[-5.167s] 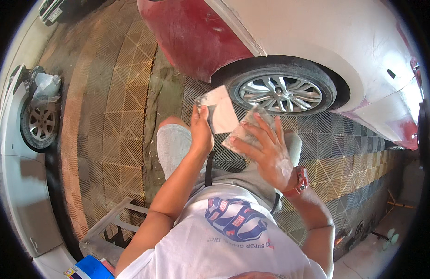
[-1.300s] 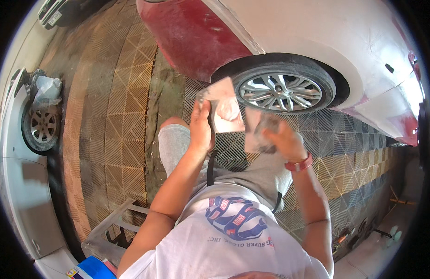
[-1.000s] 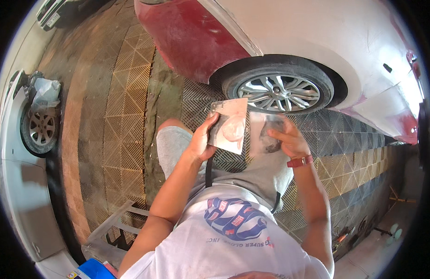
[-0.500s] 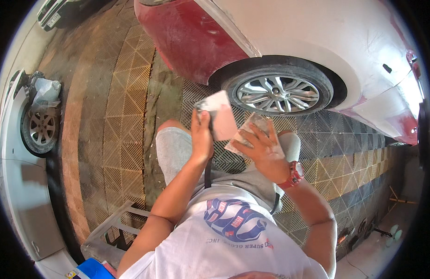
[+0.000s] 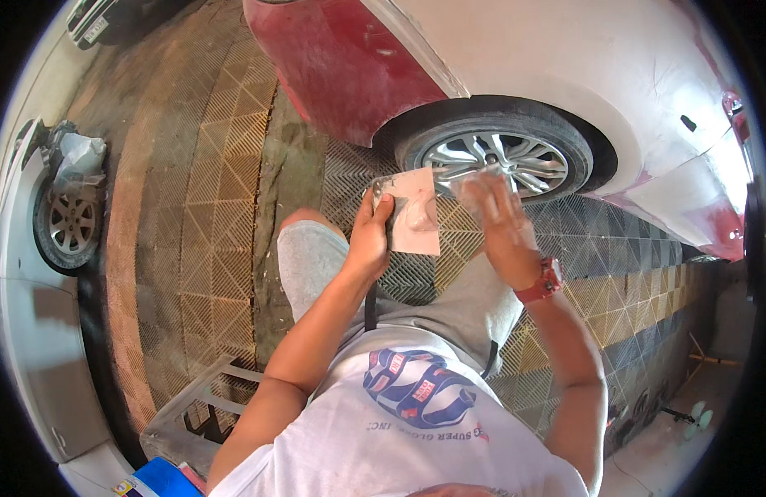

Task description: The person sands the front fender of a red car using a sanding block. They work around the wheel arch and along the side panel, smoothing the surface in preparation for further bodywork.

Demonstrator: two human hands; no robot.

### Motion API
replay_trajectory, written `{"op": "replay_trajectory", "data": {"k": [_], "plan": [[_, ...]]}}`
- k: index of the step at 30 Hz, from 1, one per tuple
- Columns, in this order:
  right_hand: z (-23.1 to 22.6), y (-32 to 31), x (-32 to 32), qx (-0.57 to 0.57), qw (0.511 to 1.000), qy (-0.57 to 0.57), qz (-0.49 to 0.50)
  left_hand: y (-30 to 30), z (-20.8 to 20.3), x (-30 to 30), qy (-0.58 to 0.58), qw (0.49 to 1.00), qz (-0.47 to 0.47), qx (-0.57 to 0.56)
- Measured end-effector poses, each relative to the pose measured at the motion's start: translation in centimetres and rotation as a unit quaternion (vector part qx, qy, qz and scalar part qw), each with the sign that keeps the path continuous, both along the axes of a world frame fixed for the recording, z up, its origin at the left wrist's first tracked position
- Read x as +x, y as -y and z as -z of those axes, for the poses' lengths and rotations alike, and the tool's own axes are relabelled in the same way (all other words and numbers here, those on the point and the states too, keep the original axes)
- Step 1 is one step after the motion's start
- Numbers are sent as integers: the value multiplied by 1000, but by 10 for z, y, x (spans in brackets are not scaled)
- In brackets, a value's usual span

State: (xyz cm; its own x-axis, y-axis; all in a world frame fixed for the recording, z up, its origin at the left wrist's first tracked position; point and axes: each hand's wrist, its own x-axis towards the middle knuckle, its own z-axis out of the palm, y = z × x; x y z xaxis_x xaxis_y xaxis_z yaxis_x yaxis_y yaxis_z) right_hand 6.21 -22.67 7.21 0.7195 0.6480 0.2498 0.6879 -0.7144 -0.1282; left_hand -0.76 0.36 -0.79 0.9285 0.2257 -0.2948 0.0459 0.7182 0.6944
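Note:
A flat rectangular board (image 5: 418,225) is gripped at its left edge by my left hand (image 5: 371,238), the thumb lying on its face. Pinkish paste, like body filler, is smeared on the board, with a dark grey patch near the thumb. To the right of the board, apart from it, my right hand (image 5: 507,236) is blurred by motion. It holds a thin pale spreader (image 5: 463,189), partly covered by the fingers and smeared too. Beyond both hands stands a car wheel (image 5: 495,161) with a silver rim.
A car body (image 5: 548,58) with pale and red panels fills the far right. At left lies a white car (image 5: 35,331) with a wheel. A grey stool-like frame (image 5: 188,422) and a blue item (image 5: 169,476) sit at lower left. Patterned tiles (image 5: 225,166) cover the floor.
The board has shifted slightly right and turned more upright. My right hand has moved right and away from me with the spreader, toward the wheel.

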Motion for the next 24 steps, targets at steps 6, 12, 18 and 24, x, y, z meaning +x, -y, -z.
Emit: {"op": "replay_trajectory", "data": {"k": [6, 12, 18, 24], "plan": [[-26, -23, -22, -60, 996, -30, -64, 6, 12, 6, -18, 969, -53, 242], [-39, -32, -31, -71, 993, -43, -78, -6, 6, 12, 11, 969, -49, 243], [-28, -34, -47, 243, 918, -308, -58, -1, -4, 14, 24, 996, -82, -24], [-15, 0, -10, 111, 978, -175, 22, -8, 1, 4, 6, 997, 35, 61]]}}
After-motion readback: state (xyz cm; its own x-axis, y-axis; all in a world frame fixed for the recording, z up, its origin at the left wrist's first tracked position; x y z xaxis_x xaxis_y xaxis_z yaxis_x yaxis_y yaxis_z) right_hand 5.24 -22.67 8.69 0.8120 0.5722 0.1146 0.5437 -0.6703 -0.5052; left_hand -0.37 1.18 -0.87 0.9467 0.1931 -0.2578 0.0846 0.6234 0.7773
